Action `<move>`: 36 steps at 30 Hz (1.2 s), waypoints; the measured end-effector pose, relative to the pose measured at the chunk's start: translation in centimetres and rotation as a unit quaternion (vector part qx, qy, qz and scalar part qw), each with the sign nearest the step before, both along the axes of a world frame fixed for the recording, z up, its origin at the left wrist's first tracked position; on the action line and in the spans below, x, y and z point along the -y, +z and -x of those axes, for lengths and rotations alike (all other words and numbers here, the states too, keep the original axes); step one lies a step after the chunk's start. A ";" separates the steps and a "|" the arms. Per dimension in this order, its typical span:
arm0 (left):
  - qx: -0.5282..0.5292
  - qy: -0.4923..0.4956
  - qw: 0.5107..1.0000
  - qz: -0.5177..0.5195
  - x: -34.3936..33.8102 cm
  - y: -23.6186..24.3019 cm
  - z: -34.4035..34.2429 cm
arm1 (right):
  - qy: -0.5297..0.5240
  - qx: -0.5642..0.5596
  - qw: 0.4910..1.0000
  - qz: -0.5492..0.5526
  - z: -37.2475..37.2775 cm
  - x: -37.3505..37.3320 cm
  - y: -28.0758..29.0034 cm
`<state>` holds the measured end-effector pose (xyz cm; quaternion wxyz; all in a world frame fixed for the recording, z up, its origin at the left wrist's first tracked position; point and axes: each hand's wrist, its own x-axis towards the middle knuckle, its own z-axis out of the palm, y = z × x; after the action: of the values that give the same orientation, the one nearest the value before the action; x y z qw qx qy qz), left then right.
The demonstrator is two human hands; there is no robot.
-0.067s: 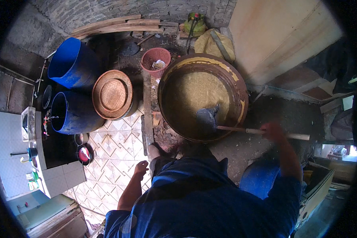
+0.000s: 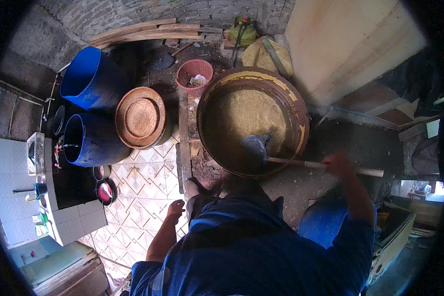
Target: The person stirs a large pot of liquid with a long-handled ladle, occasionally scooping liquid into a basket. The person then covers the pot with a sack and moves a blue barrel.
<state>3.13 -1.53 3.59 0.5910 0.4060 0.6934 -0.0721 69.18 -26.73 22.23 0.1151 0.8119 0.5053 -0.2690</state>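
My right hand (image 2: 335, 165) is closed on a long wooden handle (image 2: 299, 163) whose wide, dull grey-blue paddle head (image 2: 255, 147) sits in a large round vat (image 2: 301, 113). The vat has a chipped yellow and brown rim and holds grainy, pale yellowish stuff (image 2: 259, 108); part of the head is sunk in it. My left hand (image 2: 175, 209) hangs beside my body over the tiled floor, holding nothing, its fingers loosely bent and apart.
At left are blue barrels (image 2: 96, 143), stacked woven trays (image 2: 140, 93), small basins (image 2: 105, 192) and a tiled counter (image 2: 79, 222). Behind are a pink basket (image 2: 187, 74), a green gas cylinder (image 2: 244, 32) and planks (image 2: 143, 32). Another blue barrel (image 2: 315, 222) stands right of me.
My right hand and the paddle have shifted slightly to the left inside the vat. My left hand is where it was.
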 end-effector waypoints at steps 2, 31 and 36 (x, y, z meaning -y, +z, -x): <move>0.000 0.005 1.000 -0.006 0.0 -0.3 0.3 | 0.003 -0.064 0.998 0.009 -0.1 0.4 -1.9; -0.027 0.005 1.000 0.002 -0.3 0.3 2.4 | -0.526 -0.364 0.747 -0.181 19.0 -12.4 -18.6; -0.027 -0.026 0.999 -0.002 -0.5 0.4 2.4 | -0.500 -0.343 0.761 -0.230 19.7 -12.3 -19.9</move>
<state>0.75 -1.06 3.94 0.5691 0.4230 0.6983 -0.0977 49.52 -14.45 2.34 -0.4068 0.8049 0.0798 -0.4245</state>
